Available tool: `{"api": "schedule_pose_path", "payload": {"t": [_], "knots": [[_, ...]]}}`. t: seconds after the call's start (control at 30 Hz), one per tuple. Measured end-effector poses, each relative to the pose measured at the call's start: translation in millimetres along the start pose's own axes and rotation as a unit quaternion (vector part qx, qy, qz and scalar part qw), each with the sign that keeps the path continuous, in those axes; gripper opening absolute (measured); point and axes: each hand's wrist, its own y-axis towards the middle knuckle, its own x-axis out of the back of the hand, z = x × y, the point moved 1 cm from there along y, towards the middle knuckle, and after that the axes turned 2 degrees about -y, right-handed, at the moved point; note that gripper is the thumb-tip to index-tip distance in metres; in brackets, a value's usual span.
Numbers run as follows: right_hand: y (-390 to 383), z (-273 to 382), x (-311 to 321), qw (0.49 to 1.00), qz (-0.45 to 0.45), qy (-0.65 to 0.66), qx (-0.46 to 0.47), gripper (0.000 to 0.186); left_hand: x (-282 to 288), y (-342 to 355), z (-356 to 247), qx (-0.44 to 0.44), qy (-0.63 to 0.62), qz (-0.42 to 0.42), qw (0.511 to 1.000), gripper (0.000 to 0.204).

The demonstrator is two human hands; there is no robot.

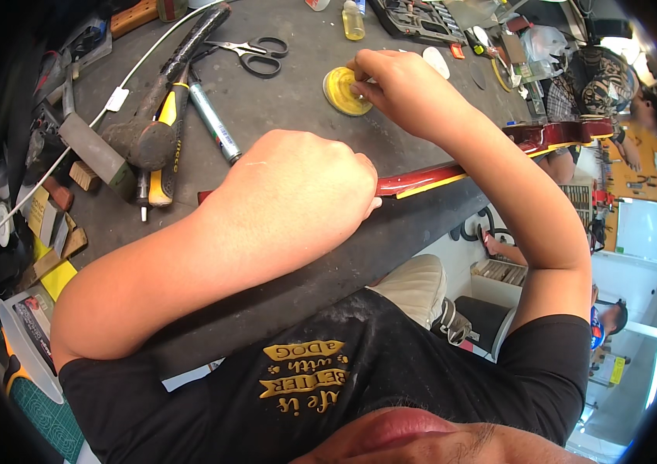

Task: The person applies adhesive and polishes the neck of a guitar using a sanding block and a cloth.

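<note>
My left hand point(301, 189) is wrapped round the glossy red neck point(413, 183) of a stringed instrument, with yellow edging along it; the knuckles hide the fingers' undersides. The red body point(556, 133) lies toward the right edge of the dark bench point(282, 108). Above the neck, my right hand point(394, 89) pinches a shallow yellow round disc, like a pad or tin point(338, 97), at the bench surface. Left of these lie a silver-blue tube point(215, 124), black scissors point(251, 58) and a hammer point(151, 143).
Blocks point(93, 155), a white cable point(15, 205) and a plastic tub point(35, 363) crowd the left. At the back stand a bottle point(353, 23) and an open tool case point(417, 23). Other people point(603, 85) point(607, 321) are at the right, near a pegboard point(641, 166).
</note>
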Motion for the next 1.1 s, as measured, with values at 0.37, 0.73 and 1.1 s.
{"api": "schedule_pose_path", "payload": {"t": [0.37,0.73,1.1], "knots": [[3,6,0,1.000,0.018,0.012,-0.014,0.021,-1,-1,1,-0.002,0.010,0.004,1.000,0.036],[-1,2,-6,0.999,-0.002,0.033,-0.020,0.022,-3,4,-3,-0.006,0.014,0.003,1.000,0.035],[-15,-13,35,0.992,-0.054,0.100,-0.050,0.045,7,3,-1,-0.069,-0.004,-0.027,0.997,0.042]]}}
